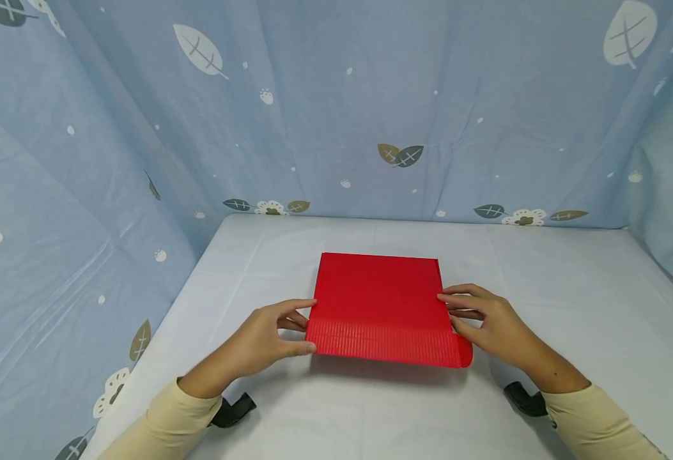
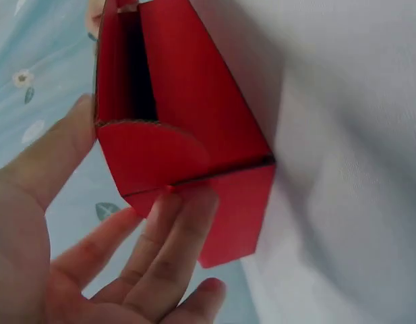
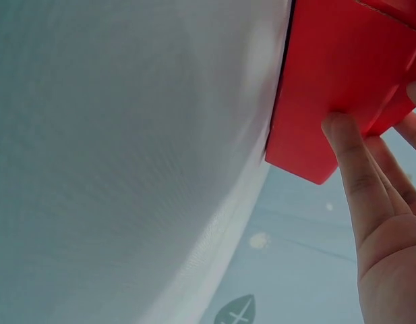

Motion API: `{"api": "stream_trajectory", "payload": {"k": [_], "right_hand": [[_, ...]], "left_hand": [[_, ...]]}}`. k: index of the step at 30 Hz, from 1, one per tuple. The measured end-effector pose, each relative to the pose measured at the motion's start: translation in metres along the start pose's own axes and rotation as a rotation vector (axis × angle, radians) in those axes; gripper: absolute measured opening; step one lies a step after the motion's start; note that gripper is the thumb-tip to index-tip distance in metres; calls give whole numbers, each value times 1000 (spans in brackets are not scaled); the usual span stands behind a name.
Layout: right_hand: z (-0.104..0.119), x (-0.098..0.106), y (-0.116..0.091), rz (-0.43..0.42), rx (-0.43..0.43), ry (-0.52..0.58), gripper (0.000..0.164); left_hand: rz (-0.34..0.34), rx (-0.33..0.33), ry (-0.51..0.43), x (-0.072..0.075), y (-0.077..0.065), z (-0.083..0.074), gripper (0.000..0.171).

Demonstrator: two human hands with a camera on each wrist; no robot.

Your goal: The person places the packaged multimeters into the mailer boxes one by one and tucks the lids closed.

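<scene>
A red cardboard box [image 1: 379, 291] lies on the white tabletop, its lid down over the top and a ribbed front flap [image 1: 385, 342] sticking out toward me. In the left wrist view a dark gap shows between the flap and the box's front wall [image 2: 194, 88]. My left hand [image 1: 261, 338] holds the box's left side, thumb at the flap's corner and fingertips against the side wall [image 2: 238, 216]. On the opposite side my right hand [image 1: 488, 319] grips the lid's right edge, its thumb near a rounded side tab [image 1: 465, 351]. One right fingertip presses the right side wall [image 3: 315, 94].
A white cloth [image 1: 572, 306] covers the table under the box. Blue leaf-print curtains [image 1: 336, 115] hang at the back and along both sides. Black straps [image 1: 234, 410] sit at both wrists, by the cream sleeves.
</scene>
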State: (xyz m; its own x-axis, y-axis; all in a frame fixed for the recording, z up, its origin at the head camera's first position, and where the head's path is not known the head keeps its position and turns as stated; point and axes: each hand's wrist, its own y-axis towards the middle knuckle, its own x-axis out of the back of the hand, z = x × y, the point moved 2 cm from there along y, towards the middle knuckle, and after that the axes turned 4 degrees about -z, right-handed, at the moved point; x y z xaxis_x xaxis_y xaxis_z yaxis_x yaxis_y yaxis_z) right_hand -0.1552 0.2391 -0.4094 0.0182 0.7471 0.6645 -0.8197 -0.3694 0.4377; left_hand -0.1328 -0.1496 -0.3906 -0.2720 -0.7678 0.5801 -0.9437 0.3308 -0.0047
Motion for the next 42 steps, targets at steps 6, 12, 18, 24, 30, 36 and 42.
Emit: {"api": "stream_trajectory", "payload": {"k": [6,12,18,24,30,36,42], "right_hand": [[-1,-2,4,12,-8,-12,49],[-4,-2,10,16,-16,-2,50],[1,5,3,-20,-27,-116,46],[14,13,-13,-66,-27,-175,39],[21,8,-21,-37,65,-164,56],[23,3,-21,34,70,-141,63],[22,0,-20,76,-4,-62,63]], "left_hand": [[49,-8,-7,0,8,3,80],[77,-28,45,0,14,2,81],[107,-43,68,1,17,3,80],[107,-41,65,3,19,3,79],[104,-25,54,3,20,2,79],[103,-28,62,3,20,3,80],[102,-30,65,3,20,2,80]]}}
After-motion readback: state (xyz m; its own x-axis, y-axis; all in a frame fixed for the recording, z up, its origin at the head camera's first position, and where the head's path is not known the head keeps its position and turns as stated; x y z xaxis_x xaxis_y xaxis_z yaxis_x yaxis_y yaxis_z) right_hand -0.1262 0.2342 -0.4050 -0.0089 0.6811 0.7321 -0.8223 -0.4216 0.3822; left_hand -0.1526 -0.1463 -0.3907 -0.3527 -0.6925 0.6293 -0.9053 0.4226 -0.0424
